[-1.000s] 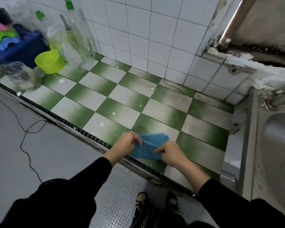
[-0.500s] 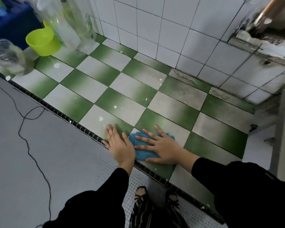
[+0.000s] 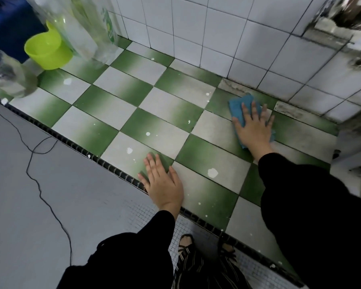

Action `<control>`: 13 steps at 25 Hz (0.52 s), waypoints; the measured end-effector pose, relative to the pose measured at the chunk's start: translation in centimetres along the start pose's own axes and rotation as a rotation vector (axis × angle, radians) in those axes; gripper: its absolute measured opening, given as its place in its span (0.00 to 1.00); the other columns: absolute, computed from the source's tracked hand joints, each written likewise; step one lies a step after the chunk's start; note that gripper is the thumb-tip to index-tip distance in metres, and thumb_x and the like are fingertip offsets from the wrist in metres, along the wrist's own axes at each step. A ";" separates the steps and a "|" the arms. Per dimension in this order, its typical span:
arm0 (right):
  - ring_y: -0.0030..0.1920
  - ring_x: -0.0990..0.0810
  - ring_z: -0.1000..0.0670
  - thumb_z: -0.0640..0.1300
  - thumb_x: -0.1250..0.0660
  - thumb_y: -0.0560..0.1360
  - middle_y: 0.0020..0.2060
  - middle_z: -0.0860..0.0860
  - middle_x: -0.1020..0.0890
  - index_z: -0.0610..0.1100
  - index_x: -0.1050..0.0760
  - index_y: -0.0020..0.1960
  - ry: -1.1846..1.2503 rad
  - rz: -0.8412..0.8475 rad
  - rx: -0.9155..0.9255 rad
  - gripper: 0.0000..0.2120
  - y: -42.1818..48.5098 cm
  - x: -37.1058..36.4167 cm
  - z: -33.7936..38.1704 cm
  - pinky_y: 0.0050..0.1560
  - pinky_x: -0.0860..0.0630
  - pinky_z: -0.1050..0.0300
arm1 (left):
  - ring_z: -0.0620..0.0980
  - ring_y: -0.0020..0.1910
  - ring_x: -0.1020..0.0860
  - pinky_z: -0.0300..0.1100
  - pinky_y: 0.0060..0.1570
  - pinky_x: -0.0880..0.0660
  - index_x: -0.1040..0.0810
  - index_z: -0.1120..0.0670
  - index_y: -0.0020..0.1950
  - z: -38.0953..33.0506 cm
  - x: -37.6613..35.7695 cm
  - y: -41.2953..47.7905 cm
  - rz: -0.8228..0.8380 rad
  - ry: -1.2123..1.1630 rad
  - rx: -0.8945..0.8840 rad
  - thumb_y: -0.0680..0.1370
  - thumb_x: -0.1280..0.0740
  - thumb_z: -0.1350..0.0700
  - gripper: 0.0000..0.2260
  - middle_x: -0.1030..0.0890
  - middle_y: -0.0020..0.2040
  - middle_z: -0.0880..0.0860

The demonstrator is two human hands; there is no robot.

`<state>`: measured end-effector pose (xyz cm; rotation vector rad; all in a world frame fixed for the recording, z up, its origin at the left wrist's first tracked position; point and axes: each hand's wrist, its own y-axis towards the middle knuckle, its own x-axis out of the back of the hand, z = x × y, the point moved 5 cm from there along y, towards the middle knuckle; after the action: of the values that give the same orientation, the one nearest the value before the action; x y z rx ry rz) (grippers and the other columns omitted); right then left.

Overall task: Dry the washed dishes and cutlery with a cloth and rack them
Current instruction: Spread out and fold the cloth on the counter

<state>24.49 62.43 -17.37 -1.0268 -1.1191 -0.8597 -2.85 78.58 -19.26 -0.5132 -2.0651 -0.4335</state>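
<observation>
A folded blue cloth (image 3: 239, 105) lies on the green-and-white tiled counter (image 3: 123, 109), far right, close to the white wall tiles. My right hand (image 3: 253, 127) presses flat on it with straight, spread fingers, covering most of it. My left hand (image 3: 162, 181) rests flat on the counter near its front edge, fingers straight, holding nothing. No dishes or cutlery lie near either hand.
A lime-green plastic cup (image 3: 47, 52) and clear bottles (image 3: 86, 28) stand at the back left, with a glass jar (image 3: 7, 75) nearer the front edge. A black cable (image 3: 38, 184) trails over the grey floor. The counter drops away at the right end.
My right hand has slid the cloth from the front edge, by my left hand, to the far right near the wall. My left hand has stayed flat at the front edge.
</observation>
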 end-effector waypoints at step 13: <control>0.77 0.64 0.47 0.66 0.63 0.78 0.78 0.53 0.58 0.57 0.59 0.78 0.041 0.007 -0.140 0.31 -25.1 -6.3 -3.9 0.75 0.61 0.41 | 0.54 0.76 0.40 0.56 0.73 0.55 0.32 0.59 0.73 -0.5 0.2 -0.2 -0.040 -0.029 -0.082 0.80 0.51 0.50 0.25 0.35 0.75 0.56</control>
<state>0.83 51.25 -18.70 -1.1226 -1.0312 -0.9608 -2.75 78.21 -18.86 -0.5301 -2.0955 -0.5394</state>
